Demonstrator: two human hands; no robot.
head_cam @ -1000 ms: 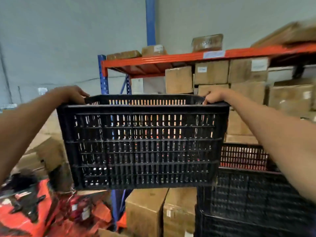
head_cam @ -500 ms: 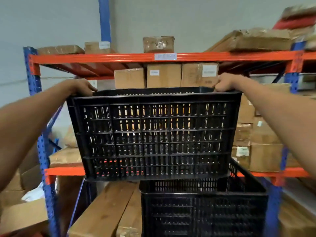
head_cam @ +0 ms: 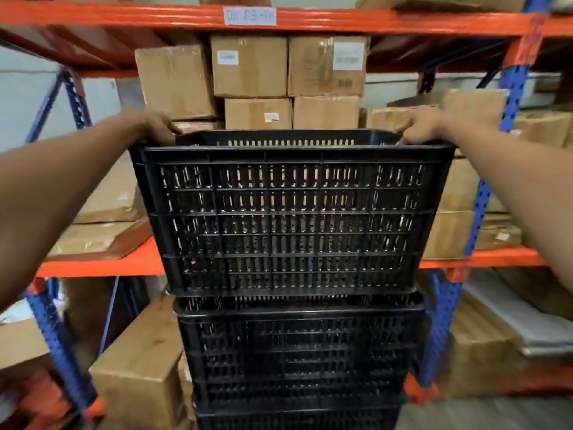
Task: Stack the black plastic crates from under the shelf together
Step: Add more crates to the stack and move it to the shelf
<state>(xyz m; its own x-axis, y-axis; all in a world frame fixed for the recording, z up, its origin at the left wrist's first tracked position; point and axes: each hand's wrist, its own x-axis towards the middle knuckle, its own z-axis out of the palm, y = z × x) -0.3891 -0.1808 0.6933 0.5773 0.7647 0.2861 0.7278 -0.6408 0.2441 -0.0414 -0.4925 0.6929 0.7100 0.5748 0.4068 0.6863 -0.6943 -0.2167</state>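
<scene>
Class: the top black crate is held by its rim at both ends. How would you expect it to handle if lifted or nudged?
The top crate probably stays stiff: its ribbed walls look straight. It seems light for its size, slotted throughout and apparently empty. Perched high on the stack of crates, it might tip if shoved.

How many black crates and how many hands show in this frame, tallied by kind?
Black crates: 3 (top crate, middle crate, bottom crate, which is cut off by the frame edge)
Hands: 2 (left hand and right hand, both gripping the top crate's rim)
Total: 5
</scene>
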